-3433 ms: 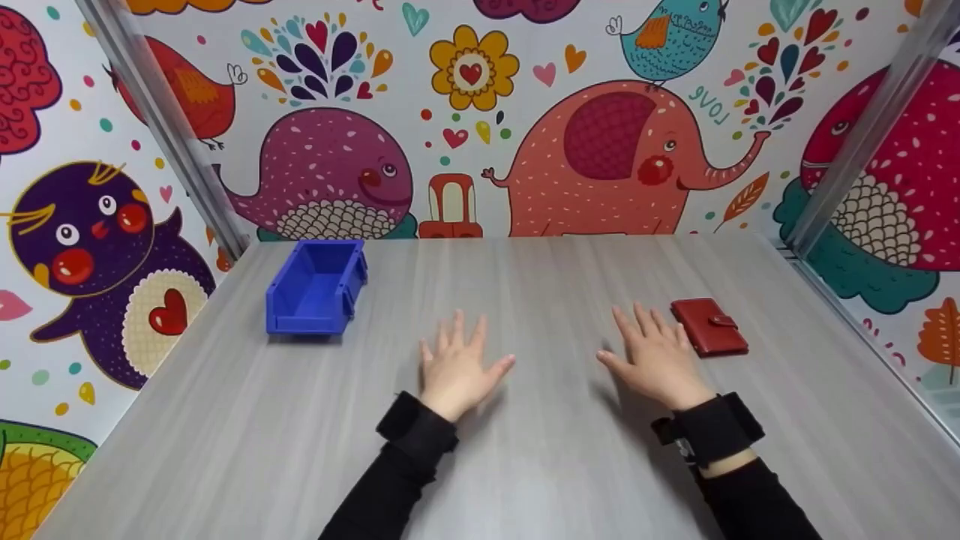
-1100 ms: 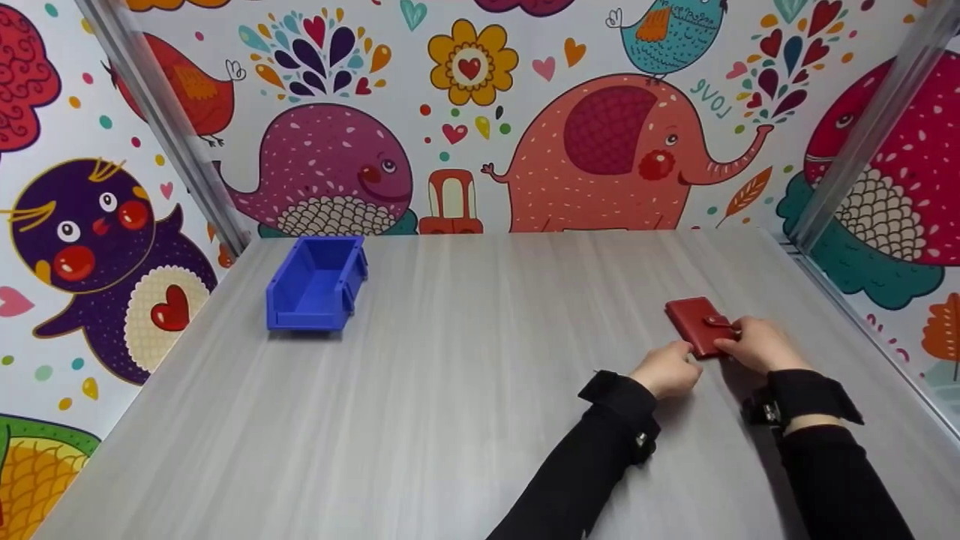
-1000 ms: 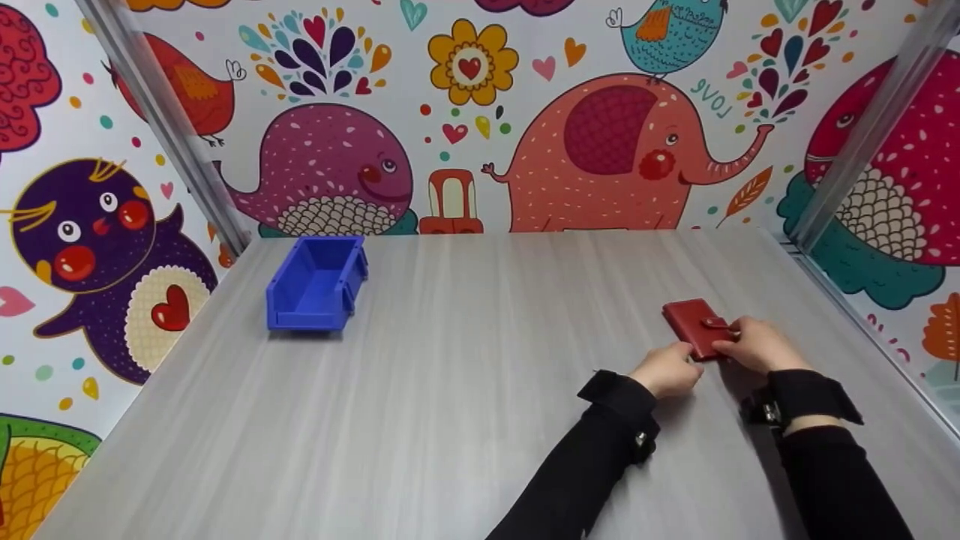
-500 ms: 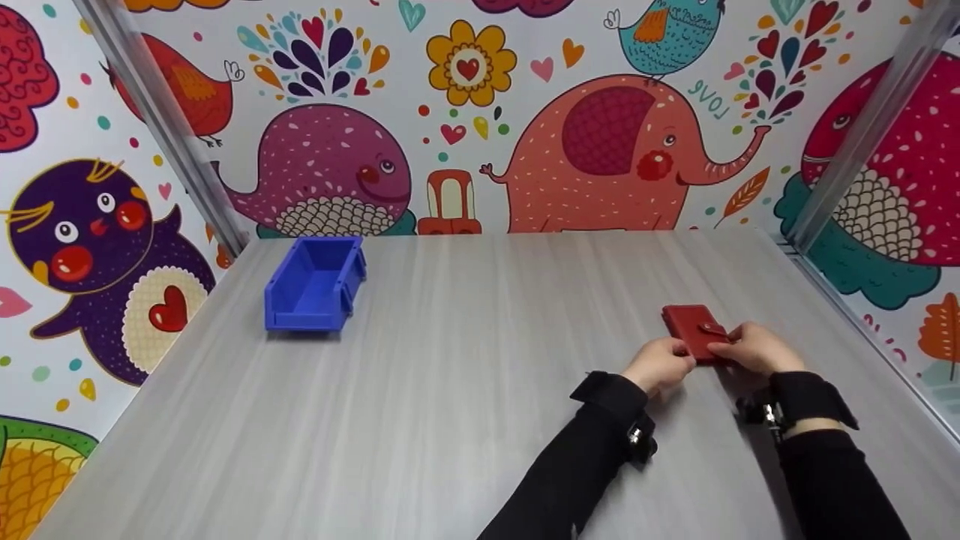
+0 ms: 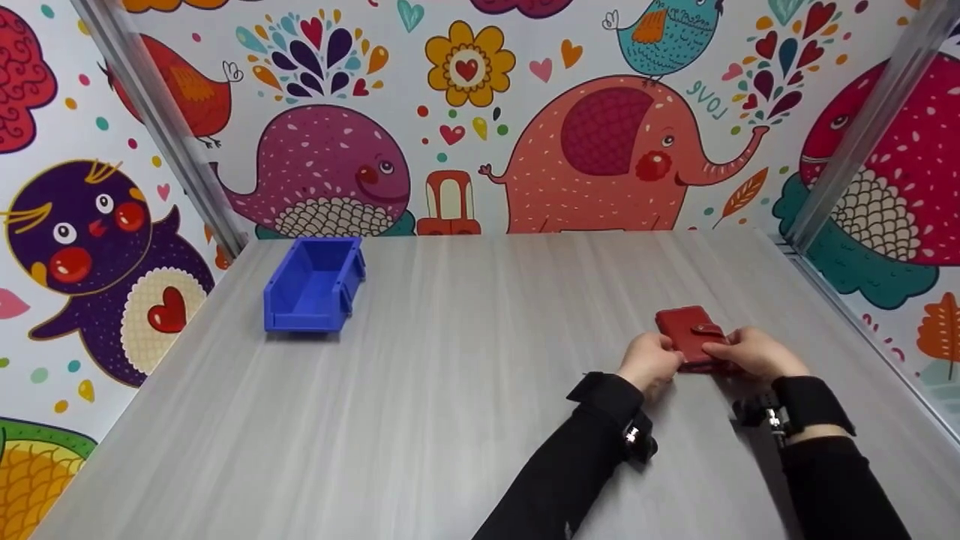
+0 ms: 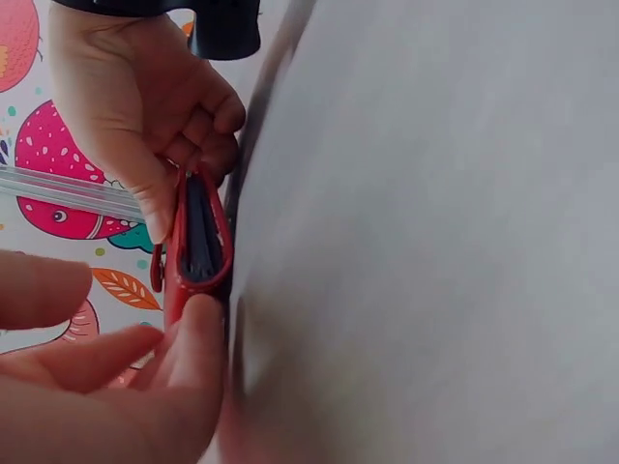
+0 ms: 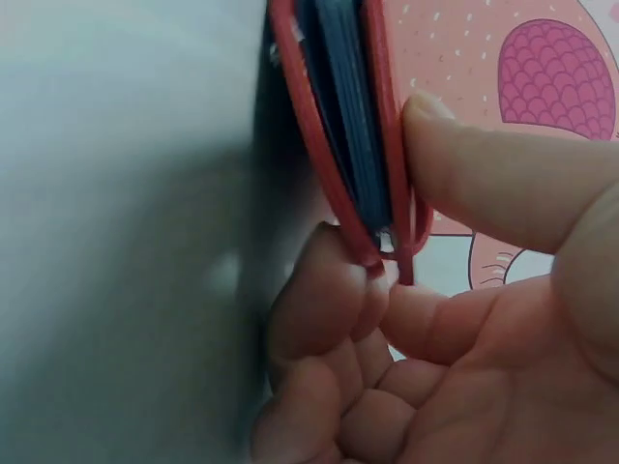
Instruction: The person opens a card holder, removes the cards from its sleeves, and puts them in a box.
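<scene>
In the head view, a red wallet (image 5: 688, 334) with a snap strap lies low over the table at the right, between the two hands. The right hand (image 5: 761, 352) pinches its right side, thumb on the cover near the strap and curled fingers beneath, as the right wrist view shows. My left hand (image 5: 651, 361) holds the wallet's left edge with bent fingers; in the left wrist view a fingertip (image 6: 200, 319) touches the spine, while the thumb stands apart. Dark inner leaves (image 7: 348, 106) show at the wallet's near end. The far side of the left hand's grip is hidden.
A blue open-fronted bin (image 5: 311, 289) stands at the back left of the grey wood-grain table (image 5: 450, 390). Printed panels with cartoon animals rise behind and beside the table, with metal posts (image 5: 862, 127) at the corners.
Both hands came from lying spread over the table to the wallet. Over the last second, the wallet and the hands shifted slightly toward the person and left. The blue bin stayed put.
</scene>
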`<state>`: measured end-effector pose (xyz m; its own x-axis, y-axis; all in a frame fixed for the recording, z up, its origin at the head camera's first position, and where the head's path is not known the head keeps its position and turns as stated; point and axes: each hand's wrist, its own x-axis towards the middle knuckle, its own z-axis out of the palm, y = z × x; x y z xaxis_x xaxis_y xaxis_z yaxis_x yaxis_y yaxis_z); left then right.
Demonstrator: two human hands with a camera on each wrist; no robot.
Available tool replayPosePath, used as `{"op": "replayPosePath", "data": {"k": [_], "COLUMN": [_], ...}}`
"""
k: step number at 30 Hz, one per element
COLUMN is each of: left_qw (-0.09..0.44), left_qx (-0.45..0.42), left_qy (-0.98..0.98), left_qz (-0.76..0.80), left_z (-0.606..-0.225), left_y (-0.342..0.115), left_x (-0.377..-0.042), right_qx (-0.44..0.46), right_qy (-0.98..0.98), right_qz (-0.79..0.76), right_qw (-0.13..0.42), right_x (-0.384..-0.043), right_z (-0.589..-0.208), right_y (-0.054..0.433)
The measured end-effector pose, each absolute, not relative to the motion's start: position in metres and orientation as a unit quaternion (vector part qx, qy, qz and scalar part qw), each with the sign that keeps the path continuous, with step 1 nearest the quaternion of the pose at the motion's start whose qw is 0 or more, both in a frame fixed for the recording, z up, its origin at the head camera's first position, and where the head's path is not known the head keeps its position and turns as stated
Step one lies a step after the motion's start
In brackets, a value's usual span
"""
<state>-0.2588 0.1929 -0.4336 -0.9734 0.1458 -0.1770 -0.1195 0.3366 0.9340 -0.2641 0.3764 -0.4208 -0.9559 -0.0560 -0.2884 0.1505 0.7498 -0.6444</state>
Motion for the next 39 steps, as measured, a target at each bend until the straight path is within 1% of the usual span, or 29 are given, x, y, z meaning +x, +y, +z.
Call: {"op": "replayPosePath", "data": {"k": [6,14,20,26,39], "left_qw": [0.088,0.037,0.021,0.011,-0.012], "left_qx": [-0.036,-0.043,-0.04,-0.026,0.004], "left_qy": [0.791,0.784,0.767,0.779,0.802], "left_qz": [0.604,0.618,0.64,0.626,0.597], "left_z": [-0.435,-0.438,-0.436,-0.441,-0.444], "left_y": [0.19,0.174,0.155,0.131,0.072], "left_x": [-0.259,-0.262,-0.268,-0.274,-0.279], "right_qx": [0.011,-0.01,-0.014,-0.024,-0.049], "right_qy": [0.918,0.919,0.908,0.899,0.889], "right_qz": [-0.373,-0.381,-0.413,-0.435,-0.453], "right_qw": [0.134,0.1,0.074,0.055,0.034], "right_x": [-0.263,-0.26,-0.262,-0.264,-0.273], "right_z": [-0.422,-0.417,-0.417,-0.422,-0.431], "right_y": [0.369,0.348,0.326,0.302,0.245]}}
